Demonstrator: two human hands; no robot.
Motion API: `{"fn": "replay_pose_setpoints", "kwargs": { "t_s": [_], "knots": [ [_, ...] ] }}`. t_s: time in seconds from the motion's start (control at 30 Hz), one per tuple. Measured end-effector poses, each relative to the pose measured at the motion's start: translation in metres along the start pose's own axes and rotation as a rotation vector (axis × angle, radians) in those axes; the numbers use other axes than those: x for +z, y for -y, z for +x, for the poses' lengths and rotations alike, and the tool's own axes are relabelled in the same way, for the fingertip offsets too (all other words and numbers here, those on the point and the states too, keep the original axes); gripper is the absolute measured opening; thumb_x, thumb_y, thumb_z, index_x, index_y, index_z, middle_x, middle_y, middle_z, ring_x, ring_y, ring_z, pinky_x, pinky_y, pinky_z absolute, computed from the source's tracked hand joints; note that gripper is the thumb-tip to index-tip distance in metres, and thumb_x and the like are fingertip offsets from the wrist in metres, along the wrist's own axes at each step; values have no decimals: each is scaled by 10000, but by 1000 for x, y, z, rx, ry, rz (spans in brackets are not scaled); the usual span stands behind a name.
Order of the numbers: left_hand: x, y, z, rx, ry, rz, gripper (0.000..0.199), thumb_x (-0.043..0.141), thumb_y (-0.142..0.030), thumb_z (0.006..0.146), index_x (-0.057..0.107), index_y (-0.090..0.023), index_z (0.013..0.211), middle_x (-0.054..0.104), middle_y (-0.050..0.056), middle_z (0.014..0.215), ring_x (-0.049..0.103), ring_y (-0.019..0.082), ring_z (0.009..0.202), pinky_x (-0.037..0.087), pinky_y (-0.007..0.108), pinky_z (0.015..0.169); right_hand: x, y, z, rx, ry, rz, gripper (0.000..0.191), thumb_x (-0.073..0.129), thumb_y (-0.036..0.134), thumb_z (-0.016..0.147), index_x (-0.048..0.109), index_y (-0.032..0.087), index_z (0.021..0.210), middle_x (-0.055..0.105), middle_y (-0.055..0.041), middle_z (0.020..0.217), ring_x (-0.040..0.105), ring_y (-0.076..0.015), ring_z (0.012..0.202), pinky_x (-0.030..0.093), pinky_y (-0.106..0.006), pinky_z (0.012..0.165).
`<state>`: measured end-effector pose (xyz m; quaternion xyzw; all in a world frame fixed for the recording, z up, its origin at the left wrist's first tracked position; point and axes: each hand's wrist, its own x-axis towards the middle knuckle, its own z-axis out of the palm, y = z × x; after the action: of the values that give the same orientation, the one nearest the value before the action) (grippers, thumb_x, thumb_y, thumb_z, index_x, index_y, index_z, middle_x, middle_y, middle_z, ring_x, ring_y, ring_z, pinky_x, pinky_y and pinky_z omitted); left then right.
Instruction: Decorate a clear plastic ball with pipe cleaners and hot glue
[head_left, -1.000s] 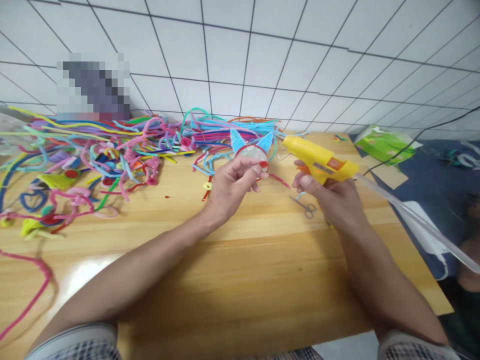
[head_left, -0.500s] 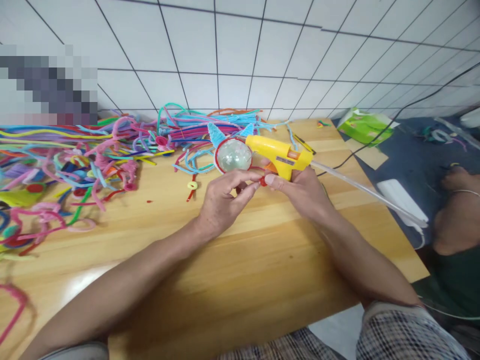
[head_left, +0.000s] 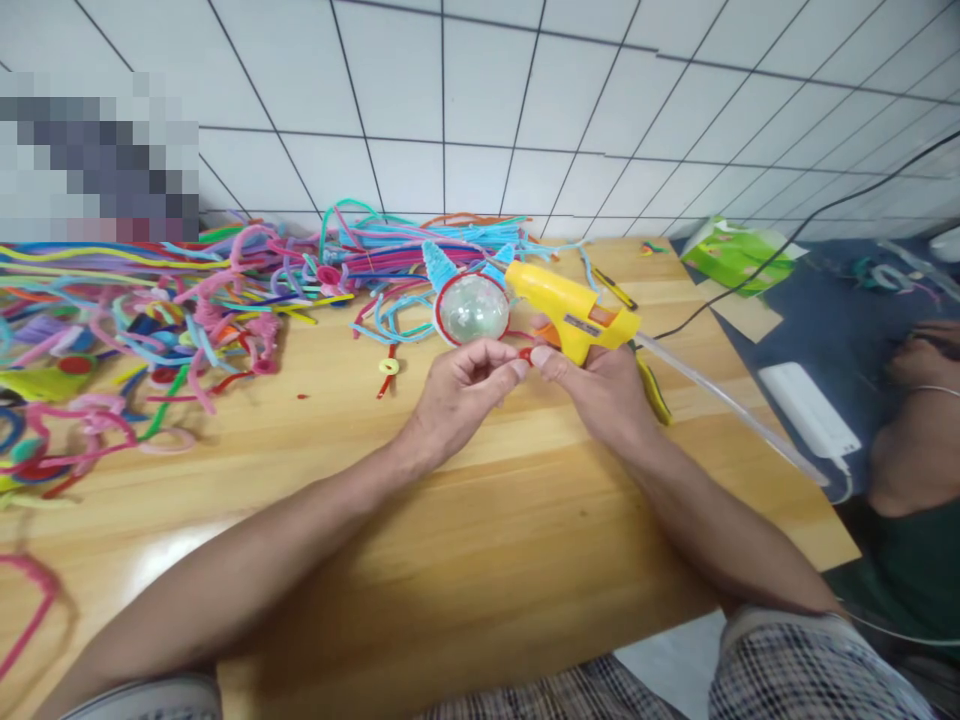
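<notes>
My left hand (head_left: 469, 395) pinches a small red piece (head_left: 526, 355) between thumb and fingers. The thumb of my right hand (head_left: 600, 385) touches that piece from the other side, while the same hand grips a yellow glue gun (head_left: 574, 310), its nozzle pointing up and left. A long clear glue stick (head_left: 731, 405) sticks out of the gun's back end. Just beyond my hands lies a clear dome (head_left: 474, 309) with a red rim and two blue fuzzy ears (head_left: 439, 264). A yellow ring (head_left: 388, 367) on a red stem rests left of it.
Tangled colourful pipe cleaners (head_left: 187, 320) cover the left and back of the wooden table (head_left: 465, 560). A yellow-black tool (head_left: 655, 392) lies by my right wrist. At the right are a green packet (head_left: 739, 257), a white power strip (head_left: 810, 410), a black cable and another person's arm (head_left: 919, 440).
The view has shifted slightly. The glue gun has tilted a little, its rear end lower, and the yellow-black tool beside my right wrist shows more. Both hands keep their hold.
</notes>
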<state>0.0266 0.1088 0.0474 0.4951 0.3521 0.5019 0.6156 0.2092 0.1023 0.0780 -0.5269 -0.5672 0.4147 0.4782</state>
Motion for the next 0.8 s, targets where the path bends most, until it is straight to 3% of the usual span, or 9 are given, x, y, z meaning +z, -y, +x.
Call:
{"fn": "replay_pose_setpoints", "kwargs": {
  "t_s": [0.13,0.3,0.53,0.67,0.8],
  "knots": [
    [-1,-2,1,-17,30,-12,312,968,-437,806,773,-202,871,605,-45,675,472,78,585,426,213,543,1,3,2,35,30,79,316,899,428,812,826,260,1069,792,-2,952,698,-187,843,622,-368,842],
    [-2,-6,2,-39,68,-34,305,959,-422,813,749,-215,893,617,-52,669,487,85,575,470,218,545,2,5,4,64,57,128,357,930,515,804,816,253,1017,712,17,824,611,-163,731,562,-343,747],
    [-2,-4,4,-20,62,-86,260,977,-338,785,772,-215,889,639,-54,685,474,65,558,442,188,515,0,1,5,28,54,157,424,993,501,770,812,274,1078,742,15,906,660,-175,809,588,-346,796],
    [-4,-2,5,-31,107,-113,305,995,-408,792,789,-210,898,687,-33,743,492,65,572,447,193,521,1,1,5,25,56,175,427,995,518,778,808,272,1073,734,20,898,673,-175,827,594,-343,805],
    [-5,0,6,-51,115,-130,394,1001,-533,807,811,-211,932,725,-12,767,494,70,570,447,208,524,2,2,6,57,65,165,462,978,605,775,799,256,1019,682,26,819,599,-159,734,557,-338,737]
  ]
}}
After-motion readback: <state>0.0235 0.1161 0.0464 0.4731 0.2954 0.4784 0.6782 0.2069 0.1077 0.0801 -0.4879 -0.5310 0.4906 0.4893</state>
